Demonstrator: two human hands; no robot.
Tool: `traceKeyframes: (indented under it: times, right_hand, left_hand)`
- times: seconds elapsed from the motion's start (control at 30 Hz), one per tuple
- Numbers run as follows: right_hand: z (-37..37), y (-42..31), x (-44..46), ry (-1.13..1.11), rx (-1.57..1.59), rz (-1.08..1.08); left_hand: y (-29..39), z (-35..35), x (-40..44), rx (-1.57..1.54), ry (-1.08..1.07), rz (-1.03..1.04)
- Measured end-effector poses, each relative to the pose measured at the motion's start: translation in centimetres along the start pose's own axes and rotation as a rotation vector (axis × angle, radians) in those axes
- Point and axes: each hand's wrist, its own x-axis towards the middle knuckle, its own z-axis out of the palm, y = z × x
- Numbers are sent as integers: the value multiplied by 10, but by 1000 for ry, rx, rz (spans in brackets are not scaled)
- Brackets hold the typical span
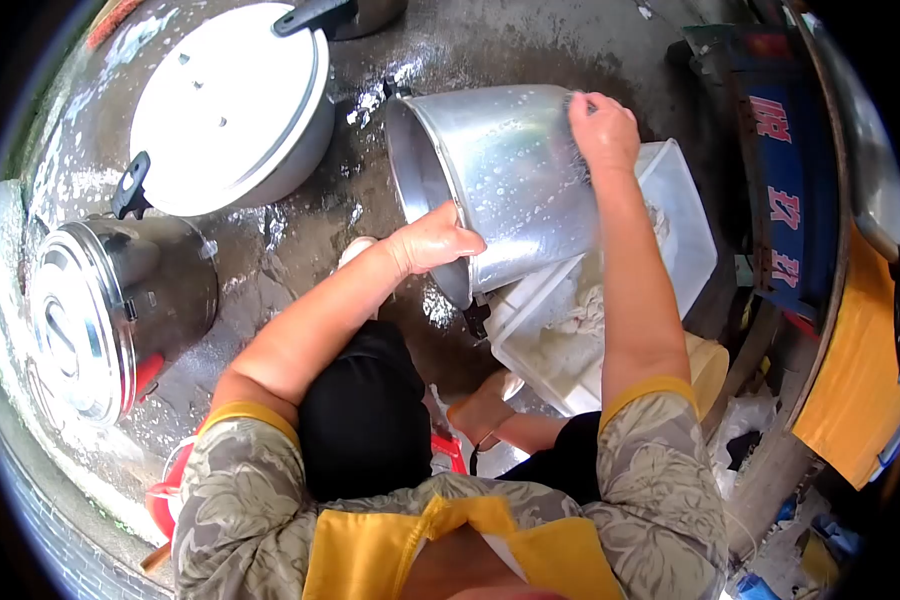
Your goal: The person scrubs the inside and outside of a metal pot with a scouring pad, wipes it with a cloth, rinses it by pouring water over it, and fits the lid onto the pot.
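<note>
Through the head camera I see the left hand (435, 240) clasped on the rim of a metal stockpot (515, 185), its thumb on the outer wall and the fingers hidden at the mouth. The right hand (608, 132) bends over the far edge by the pot's base, fingers curled against the metal; something dark and rough shows beneath them, but whether the hand grips it I cannot tell.

The stockpot lies tipped on its side in front of the person, mouth toward my left. Its base end overlaps a translucent white plastic tub (695, 225), which holds a pale, crumpled mass. The tub hems in the pot's right side; off the mouth, a strip of wet concrete floor (295, 250) runs to a wide pot with a pale, flat lid (230, 105) and a shiny lidded steel canister (175, 270). Beyond the pot's upper wall, more damp floor opens out.

The stockpot's wall is dull silver, rounded and spotted with suds. A black handle (477, 318) juts from its lower side, near the rim.
</note>
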Motion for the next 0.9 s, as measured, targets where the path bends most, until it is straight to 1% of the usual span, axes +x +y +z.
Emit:
traceKeyframes:
  times: [0.03,0.07,0.1,0.13,0.17,0.2,0.23,0.3,0.33,0.37,0.4,0.43,0.47,0.5,0.57,0.63,0.67,0.73,0.8,0.83,0.9]
  right_hand:
    - [5,3,1,21,-3,-20]
    - [-2,-7,6,44,-10,-42]
    - [3,-25,-17,80,100,-198]
    - [0,-53,-46,100,210,-349]
    - [2,-51,-49,96,203,-348]
    - [4,-47,-56,164,260,-425]
    - [4,-41,-64,234,315,-496]
    - [-1,15,-23,246,-3,-135]
    - [-1,26,-17,250,-9,-121]
    - [-3,33,-6,212,0,25]
    - [-6,39,0,174,10,172]
    - [-6,19,-12,203,124,-24]
    - [-4,-17,-41,211,235,-221]
    - [-3,-43,-64,140,292,-356]
    - [5,-37,-68,337,295,-438]
    - [7,13,-33,385,45,-17]
    - [8,31,-27,387,48,-6]
    - [7,54,-13,369,-35,158]
    - [-16,-8,-58,234,172,-52]
    - [-9,-27,-77,167,388,-298]
    - [-5,-33,-96,366,277,-507]
  left_hand:
    - [1,-2,1,11,-5,7]
    - [4,-4,2,-43,7,38]
    - [3,-4,5,-118,21,71]
    - [2,-10,7,-154,-54,46]
    - [-5,-14,11,-179,-33,87]
    - [-14,-18,13,-177,-19,97]
    - [-4,-13,9,-173,-8,103]
    - [-3,-21,14,-160,51,46]
    - [3,-21,14,-208,56,59]
    - [9,-17,12,-197,45,65]
    - [14,-10,8,-248,124,129]
    - [18,-5,10,-309,202,195]
    - [19,-8,11,-327,145,171]
    - [19,-8,13,-328,137,168]
    - [17,-10,11,-320,152,180]
    - [9,-25,17,-308,147,159]
    - [14,-21,15,-321,163,156]
    - [26,-18,15,-321,169,175]
    - [22,-14,15,-328,195,200]
    - [21,-15,18,-337,191,202]
    - [18,-17,14,-375,163,158]
